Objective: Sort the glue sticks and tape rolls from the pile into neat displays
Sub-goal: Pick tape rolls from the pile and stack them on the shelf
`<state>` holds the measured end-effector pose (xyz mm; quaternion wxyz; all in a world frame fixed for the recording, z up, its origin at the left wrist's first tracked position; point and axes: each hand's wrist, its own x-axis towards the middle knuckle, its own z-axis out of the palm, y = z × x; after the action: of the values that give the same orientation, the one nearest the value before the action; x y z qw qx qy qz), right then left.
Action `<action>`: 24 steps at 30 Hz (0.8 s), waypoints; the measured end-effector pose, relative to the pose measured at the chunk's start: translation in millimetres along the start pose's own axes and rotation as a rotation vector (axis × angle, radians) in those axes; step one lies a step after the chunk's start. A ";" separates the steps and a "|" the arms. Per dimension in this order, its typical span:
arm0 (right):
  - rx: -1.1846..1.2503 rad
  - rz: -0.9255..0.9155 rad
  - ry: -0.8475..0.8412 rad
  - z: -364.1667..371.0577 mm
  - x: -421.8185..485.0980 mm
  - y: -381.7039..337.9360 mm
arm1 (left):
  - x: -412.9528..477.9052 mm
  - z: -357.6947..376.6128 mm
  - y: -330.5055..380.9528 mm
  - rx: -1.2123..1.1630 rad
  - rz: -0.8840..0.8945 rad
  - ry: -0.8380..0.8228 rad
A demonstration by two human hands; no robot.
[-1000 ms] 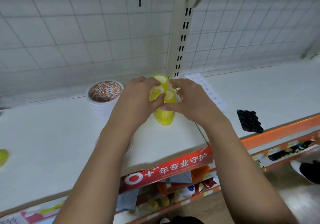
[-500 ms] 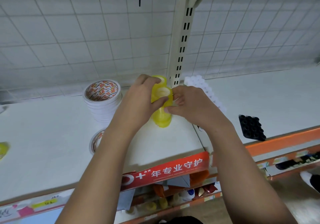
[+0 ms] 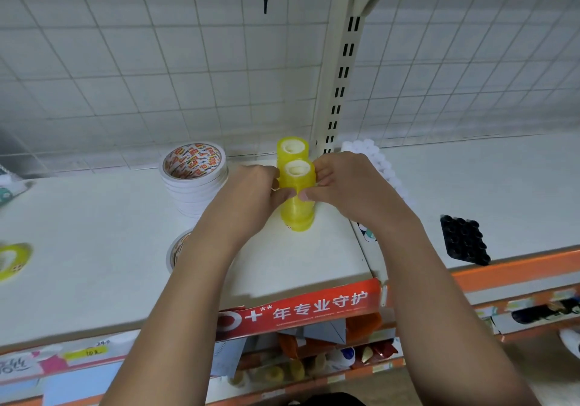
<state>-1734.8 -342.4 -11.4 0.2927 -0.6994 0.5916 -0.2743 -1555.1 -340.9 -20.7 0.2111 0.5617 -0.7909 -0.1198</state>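
Pinching the front stack of yellow tape rolls (image 3: 297,214) from both sides, the left hand (image 3: 248,192) and right hand (image 3: 345,182) have fingers and thumbs clamped on it. It stands upright on the white shelf (image 3: 94,217), just in front of a second yellow stack (image 3: 292,148), with white tape rolls (image 3: 193,182) near on its left.

Translucent yellow tape rolls (image 3: 296,207) with white cores, white tape stack (image 3: 194,192) with a core printed red and orange, yellow-green roll (image 3: 12,259) at the left, black studded tray (image 3: 464,239), white shelf (image 3: 94,217), red strip (image 3: 298,308) with white characters, orange shelf edge (image 3: 518,272), white wire grid (image 3: 125,60).
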 end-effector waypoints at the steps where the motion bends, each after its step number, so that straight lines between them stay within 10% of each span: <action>1: 0.011 0.002 -0.001 0.1 -0.2 0.8 | 0.2 0.4 0.7 0.007 0.005 0.001; 24: 0.097 -0.065 0.085 4.6 -11.8 9.7 | -9.0 13.9 8.8 -0.141 -0.089 0.152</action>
<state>-1739.7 -331.6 -22.0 0.2920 -0.6909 0.5663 -0.3415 -1566.5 -330.1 -31.0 0.3039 0.5877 -0.7364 -0.1414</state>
